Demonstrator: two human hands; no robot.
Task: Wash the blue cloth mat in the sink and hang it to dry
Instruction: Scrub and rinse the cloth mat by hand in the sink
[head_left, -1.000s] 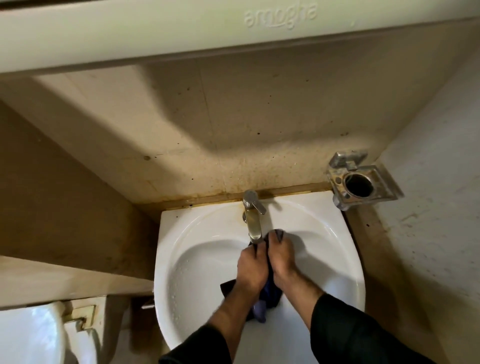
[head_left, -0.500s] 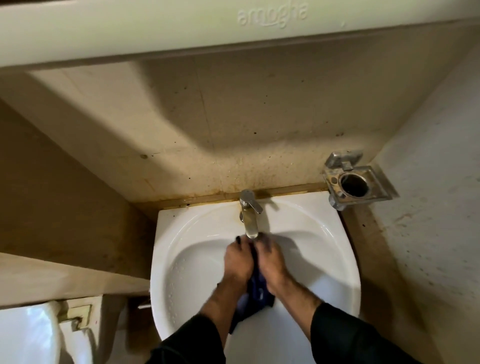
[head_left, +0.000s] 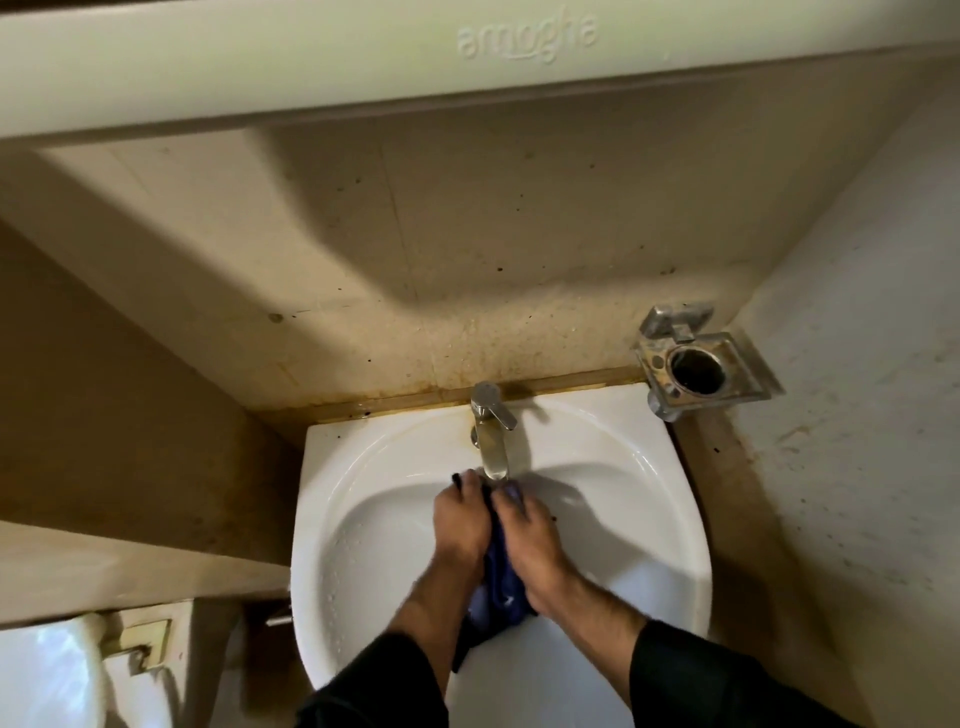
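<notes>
Both hands, left hand (head_left: 462, 525) and right hand (head_left: 530, 538), grip the bunched blue cloth mat (head_left: 501, 587) under the tap (head_left: 491, 447) in the sink (head_left: 363, 467): washing is underway, hanging remains.

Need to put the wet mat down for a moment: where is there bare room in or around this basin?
Bare patches: the bowl of the sink left of the left hand, and the bowl right of the right hand. Crowded: the middle, where both hands grip the blue mat under the tap.
</notes>
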